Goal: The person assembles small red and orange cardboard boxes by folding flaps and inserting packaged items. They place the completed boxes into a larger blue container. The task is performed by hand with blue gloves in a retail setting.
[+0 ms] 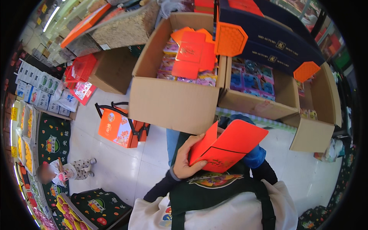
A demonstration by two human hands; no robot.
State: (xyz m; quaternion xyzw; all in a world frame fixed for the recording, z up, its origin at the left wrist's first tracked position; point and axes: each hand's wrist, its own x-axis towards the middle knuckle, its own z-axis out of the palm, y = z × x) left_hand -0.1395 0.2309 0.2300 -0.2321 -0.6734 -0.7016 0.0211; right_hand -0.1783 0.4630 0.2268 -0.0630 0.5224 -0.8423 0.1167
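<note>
In front of my apron, my left hand grips a red folded cardboard packet. Its thumb lies on the near face and its fingers go behind. The packet has a dark line across it, a printed pattern below and a flap standing up at the left. My right forearm, in a dark sleeve, reaches up behind the packet's right side. My right hand is hidden there, so its fingers cannot be made out. Just beyond, several flat red cards lie on small wrapped packs inside an open cardboard box.
A second open box holds blue packs, and another box stands right. Orange hexagonal lids rest by dark blue cartons. On the floor at left are an orange gift box and a small child.
</note>
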